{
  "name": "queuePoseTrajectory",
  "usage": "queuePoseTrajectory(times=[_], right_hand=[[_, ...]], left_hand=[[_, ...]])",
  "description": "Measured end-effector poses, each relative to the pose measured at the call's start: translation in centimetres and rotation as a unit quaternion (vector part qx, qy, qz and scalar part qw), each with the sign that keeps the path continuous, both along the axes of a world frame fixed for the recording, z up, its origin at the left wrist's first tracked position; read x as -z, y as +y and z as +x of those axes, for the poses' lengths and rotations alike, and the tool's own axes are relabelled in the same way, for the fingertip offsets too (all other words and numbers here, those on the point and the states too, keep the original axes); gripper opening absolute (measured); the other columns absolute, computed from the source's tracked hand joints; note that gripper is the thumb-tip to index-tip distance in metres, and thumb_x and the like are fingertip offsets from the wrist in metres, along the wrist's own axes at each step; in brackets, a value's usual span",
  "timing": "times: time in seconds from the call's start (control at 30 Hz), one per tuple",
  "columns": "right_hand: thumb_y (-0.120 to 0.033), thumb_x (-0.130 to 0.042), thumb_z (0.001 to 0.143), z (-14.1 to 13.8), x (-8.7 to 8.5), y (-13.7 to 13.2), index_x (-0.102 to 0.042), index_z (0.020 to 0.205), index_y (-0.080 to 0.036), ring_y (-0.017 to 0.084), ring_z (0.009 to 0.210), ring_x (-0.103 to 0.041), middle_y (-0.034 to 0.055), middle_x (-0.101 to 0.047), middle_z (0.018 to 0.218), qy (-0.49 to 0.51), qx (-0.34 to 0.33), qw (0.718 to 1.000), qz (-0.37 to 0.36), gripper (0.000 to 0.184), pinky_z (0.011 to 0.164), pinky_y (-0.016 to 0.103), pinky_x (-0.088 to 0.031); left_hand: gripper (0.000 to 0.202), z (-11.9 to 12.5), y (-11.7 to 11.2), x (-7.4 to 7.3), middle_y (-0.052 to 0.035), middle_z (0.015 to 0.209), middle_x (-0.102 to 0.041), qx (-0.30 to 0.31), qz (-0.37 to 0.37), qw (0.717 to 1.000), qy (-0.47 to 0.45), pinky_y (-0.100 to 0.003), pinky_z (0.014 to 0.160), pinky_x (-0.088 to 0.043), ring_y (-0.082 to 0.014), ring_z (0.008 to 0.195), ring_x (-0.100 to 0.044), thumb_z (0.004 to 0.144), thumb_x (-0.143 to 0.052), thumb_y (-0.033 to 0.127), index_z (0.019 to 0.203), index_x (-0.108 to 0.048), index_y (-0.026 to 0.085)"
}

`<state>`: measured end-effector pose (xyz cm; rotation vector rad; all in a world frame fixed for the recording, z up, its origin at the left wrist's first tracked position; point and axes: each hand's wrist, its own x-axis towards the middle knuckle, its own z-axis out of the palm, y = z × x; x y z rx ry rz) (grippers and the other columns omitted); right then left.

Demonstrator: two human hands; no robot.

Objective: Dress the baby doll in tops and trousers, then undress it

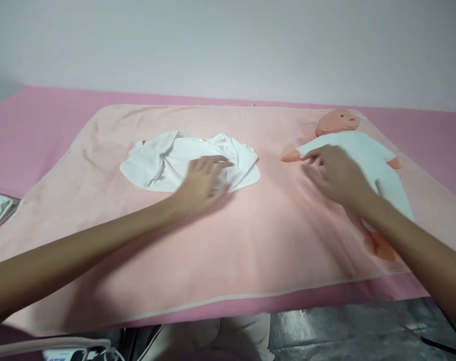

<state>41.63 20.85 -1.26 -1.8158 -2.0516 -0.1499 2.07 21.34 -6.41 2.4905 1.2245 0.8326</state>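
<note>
A baby doll (366, 155) in white clothing lies on its back at the right, its head toward the wall. My right hand (335, 173) is over the doll's body, fingers curved and apart, with the fingertips near the sleeve on the doll's left-lying arm. Whether they touch the cloth I cannot tell. Left of the doll, a white baby garment (190, 155) is spread flat with rumpled folds and small fasteners along its upper edge. Above its lower right part hovers or rests my left hand (205, 180), fingers spread and slightly blurred, gripping nothing.
Both items lie on a pale pink blanket (250, 235) with a white hem, over a darker pink cover (54, 120). Folded cloths (0, 210) sit at the left edge. A white wall (228, 50) stands behind. Cables (62, 345) run at the lower left.
</note>
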Motion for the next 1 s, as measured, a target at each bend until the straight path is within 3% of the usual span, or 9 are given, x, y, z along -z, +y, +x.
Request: queuePoseTrajectory(times=[0.1, 0.23, 0.33, 0.53, 0.63, 0.7, 0.83, 0.9, 1.0], right_hand=[[-0.061, -0.057, 0.107, -4.8, 3.1, -0.7, -0.068, 0.127, -0.024, 0.035, 0.116, -0.073, 0.0148, -0.076, 0.127, 0.061, -0.095, 0.987, -0.118, 0.043, 0.095, 0.050, -0.058], [-0.065, -0.052, 0.110, -8.6, 5.6, 0.8, -0.060, 0.120, -0.020, 0.035, 0.109, -0.073, 0.0178, -0.075, 0.127, 0.068, 0.005, 0.982, -0.176, 0.047, 0.090, 0.046, -0.056], [-0.065, -0.057, 0.108, -10.7, 5.9, 1.8, -0.060, 0.121, -0.018, 0.035, 0.111, -0.073, 0.0199, -0.075, 0.131, 0.042, 0.072, 0.978, -0.189, 0.049, 0.088, 0.043, -0.054], [-0.037, -0.064, 0.102, -14.7, 3.0, 1.7, -0.066, 0.090, -0.020, 0.032, 0.091, -0.072, 0.0152, -0.077, 0.095, -0.003, 0.059, 0.974, -0.218, 0.021, 0.076, 0.037, -0.047], [-0.032, -0.054, 0.107, -18.5, 0.8, 1.3, -0.066, 0.106, -0.020, 0.032, 0.106, -0.069, 0.0162, -0.077, 0.111, -0.004, 0.030, 0.992, -0.125, 0.018, 0.086, 0.038, -0.049], [-0.028, -0.047, 0.108, -21.9, 0.2, 0.8, -0.064, 0.116, -0.020, 0.032, 0.116, -0.065, 0.0165, -0.074, 0.121, 0.000, -0.031, 0.999, -0.029, 0.020, 0.094, 0.039, -0.049], [-0.026, -0.053, 0.105, -26.5, 2.6, -1.2, -0.064, 0.119, -0.018, 0.035, 0.119, -0.060, 0.0190, -0.071, 0.124, -0.031, -0.210, 0.976, 0.041, 0.019, 0.104, 0.045, -0.046], [-0.027, -0.061, 0.101, -26.3, 5.0, -2.5, -0.064, 0.125, -0.017, 0.038, 0.125, -0.058, 0.0205, -0.070, 0.132, -0.024, -0.227, 0.973, 0.021, 0.026, 0.107, 0.047, -0.045], [-0.031, -0.065, 0.099, -23.9, 7.7, -3.7, -0.063, 0.124, -0.017, 0.039, 0.125, -0.057, 0.0225, -0.068, 0.134, 0.044, -0.152, 0.987, -0.006, 0.029, 0.104, 0.048, -0.046]], left_hand=[[0.046, -8.9, -0.3, 0.6, -0.0100, 0.147, -0.066, -0.175, 0.007, 0.985, 0.009, -0.068, 0.126, -0.039, -0.0441, 0.143, -0.055, 0.101, -0.054, 0.069, 0.129, -0.063, 0.033], [0.063, -17.0, 1.1, 1.8, -0.0074, 0.147, -0.060, -0.377, -0.047, 0.925, -0.007, -0.065, 0.124, -0.044, -0.0399, 0.137, -0.053, 0.091, -0.059, 0.087, 0.118, -0.052, 0.030], [0.073, -19.7, 2.5, 2.0, -0.0145, 0.149, -0.063, -0.434, -0.124, 0.892, 0.027, -0.067, 0.124, -0.040, -0.0459, 0.142, -0.054, 0.084, -0.068, 0.086, 0.120, -0.051, 0.025], [0.040, -18.6, 5.0, -0.3, -0.0223, 0.112, -0.078, -0.397, -0.194, 0.892, 0.092, -0.067, 0.121, -0.035, -0.0497, 0.127, -0.067, 0.096, -0.059, 0.058, 0.102, -0.066, 0.019], [0.035, -14.5, 4.2, -2.1, -0.0247, 0.129, -0.075, -0.350, -0.062, 0.935, 0.017, -0.064, 0.116, -0.041, -0.0488, 0.134, -0.062, 0.103, -0.051, 0.047, 0.117, -0.067, 0.019], [0.034, -11.2, 2.5, -2.7, -0.0237, 0.139, -0.070, -0.263, 0.033, 0.964, 0.001, -0.063, 0.114, -0.043, -0.0469, 0.137, -0.059, 0.106, -0.049, 0.041, 0.129, -0.065, 0.021], [0.036, -8.0, -1.9, -1.1, -0.0240, 0.148, -0.066, -0.097, 0.091, 0.982, 0.132, -0.061, 0.118, -0.041, -0.0452, 0.141, -0.057, 0.102, -0.058, 0.032, 0.136, -0.064, 0.019], [0.045, -9.2, -3.3, 0.4, -0.0252, 0.153, -0.063, -0.114, 0.078, 0.977, 0.160, -0.059, 0.118, -0.042, -0.0447, 0.144, -0.054, 0.101, -0.061, 0.034, 0.142, -0.061, 0.016], [0.049, -12.6, -3.8, 2.1, -0.0257, 0.156, -0.062, -0.193, 0.040, 0.970, 0.139, -0.057, 0.116, -0.042, -0.0448, 0.145, -0.053, 0.099, -0.059, 0.035, 0.144, -0.059, 0.014]])
